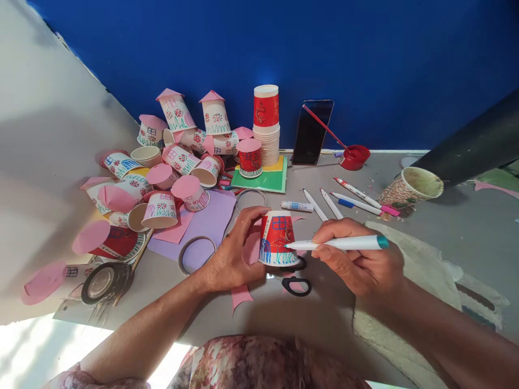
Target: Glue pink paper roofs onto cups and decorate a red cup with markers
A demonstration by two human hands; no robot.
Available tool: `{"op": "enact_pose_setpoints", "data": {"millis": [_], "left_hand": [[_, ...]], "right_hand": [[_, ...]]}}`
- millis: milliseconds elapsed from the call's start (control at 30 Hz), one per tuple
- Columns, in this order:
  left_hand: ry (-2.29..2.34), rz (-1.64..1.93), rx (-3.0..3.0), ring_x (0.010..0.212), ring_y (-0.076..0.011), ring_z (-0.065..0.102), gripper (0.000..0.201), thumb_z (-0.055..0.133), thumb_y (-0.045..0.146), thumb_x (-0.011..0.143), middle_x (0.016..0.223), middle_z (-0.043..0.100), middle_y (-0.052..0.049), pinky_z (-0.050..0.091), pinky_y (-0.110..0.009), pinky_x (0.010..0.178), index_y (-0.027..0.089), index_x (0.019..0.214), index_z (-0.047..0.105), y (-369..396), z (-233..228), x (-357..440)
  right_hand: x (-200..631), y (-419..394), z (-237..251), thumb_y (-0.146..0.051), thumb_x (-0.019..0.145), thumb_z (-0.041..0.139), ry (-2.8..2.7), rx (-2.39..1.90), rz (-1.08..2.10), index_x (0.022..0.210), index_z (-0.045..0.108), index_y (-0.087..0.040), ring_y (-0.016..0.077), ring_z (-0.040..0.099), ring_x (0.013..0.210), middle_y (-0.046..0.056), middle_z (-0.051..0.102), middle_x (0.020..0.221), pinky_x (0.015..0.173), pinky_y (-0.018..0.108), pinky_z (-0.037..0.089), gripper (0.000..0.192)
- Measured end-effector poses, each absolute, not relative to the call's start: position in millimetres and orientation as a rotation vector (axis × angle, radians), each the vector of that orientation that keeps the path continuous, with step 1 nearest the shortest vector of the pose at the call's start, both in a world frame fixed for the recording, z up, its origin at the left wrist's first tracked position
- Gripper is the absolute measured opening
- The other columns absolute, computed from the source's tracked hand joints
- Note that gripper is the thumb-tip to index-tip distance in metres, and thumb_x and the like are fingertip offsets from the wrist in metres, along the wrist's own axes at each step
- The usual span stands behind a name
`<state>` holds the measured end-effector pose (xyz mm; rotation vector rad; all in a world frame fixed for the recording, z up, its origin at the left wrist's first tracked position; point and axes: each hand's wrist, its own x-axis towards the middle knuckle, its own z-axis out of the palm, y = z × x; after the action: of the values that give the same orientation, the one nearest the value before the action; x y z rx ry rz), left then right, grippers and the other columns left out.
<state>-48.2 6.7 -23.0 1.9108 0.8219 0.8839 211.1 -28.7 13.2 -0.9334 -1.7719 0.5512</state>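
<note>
Left hand (233,256) wraps the upturned red cup (277,237) on the table (466,227), just above the scissors (294,281); right hand (357,259) pinches a marker (336,243), tip touching the cup's side. Best held steady, with short light strokes.

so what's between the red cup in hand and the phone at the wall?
Head view: a glue stick and white pens lie on the grey table between the cup and the phone.
</note>
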Motion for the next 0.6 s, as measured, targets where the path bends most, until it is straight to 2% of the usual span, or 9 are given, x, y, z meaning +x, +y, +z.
{"op": "enact_pose_setpoints", "data": {"millis": [167, 467, 600], "left_hand": [[0.820, 0.898, 1.919, 0.145, -0.0366, 0.054, 0.089, 0.086, 0.021, 0.076, 0.153, 0.050, -0.014, 0.051, -0.056, 0.120, 0.033, 0.153, 0.042, 6.9, -23.1, -47.5], [0.809, 0.912, 1.905, 0.145, -0.0372, 0.053, 0.090, 0.088, 0.023, 0.075, 0.152, 0.051, -0.015, 0.050, -0.057, 0.121, 0.032, 0.153, 0.043, 8.1, -22.2, -47.8], [0.814, 0.905, 1.899, 0.144, -0.0365, 0.054, 0.089, 0.087, 0.021, 0.074, 0.152, 0.051, -0.015, 0.049, -0.057, 0.121, 0.031, 0.152, 0.045, 7.3, -21.3, -47.7]], "right_hand": [[211.6, -28.0, 12.2, -0.022, 0.096, 0.069, -1.778, -0.917, 0.527, 0.094, 0.072, -0.024, 0.0160, 0.069, 0.059, 0.001, 0.077, 0.077, 0.054, 0.028, 0.054, 0.004], [217.0, -28.3, 17.9, -0.022, 0.098, 0.069, -1.747, -0.960, 0.493, 0.093, 0.072, -0.023, 0.0144, 0.069, 0.057, 0.001, 0.077, 0.078, 0.049, 0.024, 0.051, 0.006], [215.1, -28.8, 19.6, -0.025, 0.100, 0.067, -1.782, -0.976, 0.531, 0.091, 0.071, -0.023, 0.0155, 0.070, 0.060, 0.002, 0.077, 0.077, 0.054, 0.027, 0.055, 0.010]]}}
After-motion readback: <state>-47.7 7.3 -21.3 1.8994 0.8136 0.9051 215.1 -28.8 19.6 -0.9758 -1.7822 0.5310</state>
